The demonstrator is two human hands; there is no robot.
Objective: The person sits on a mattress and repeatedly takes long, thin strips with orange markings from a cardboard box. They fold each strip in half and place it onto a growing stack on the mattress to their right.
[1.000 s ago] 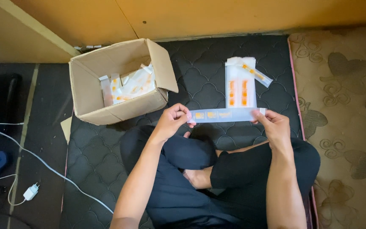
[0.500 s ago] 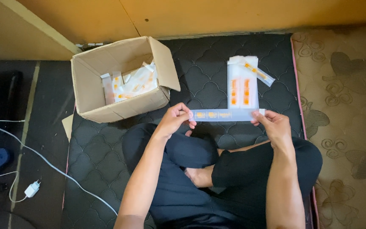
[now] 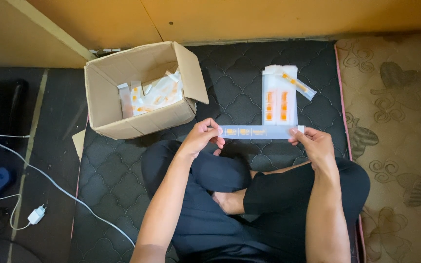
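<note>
The person sat cross-legged on a dark quilted mat (image 3: 123, 195), holding a long flat packet (image 3: 259, 131) level between both hands, above the knees. The left hand (image 3: 201, 139) pinched the packet's left end between thumb and fingertips, and the right hand (image 3: 315, 143) gripped its right end the same way, so each was closed on the packet. The packet was pale and translucent with small orange marks along its middle. Just beyond it, a stack of similar packets (image 3: 279, 95) lay on the mat, standing lengthwise away from the person, with one more packet (image 3: 296, 85) lying askew across its top right corner. To the left, an open cardboard box (image 3: 137, 92) sat on the mat with more such packets heaped inside. A white cable (image 3: 59, 187) and a charger plug (image 3: 36, 214) lay on the dark floor at far left
</note>
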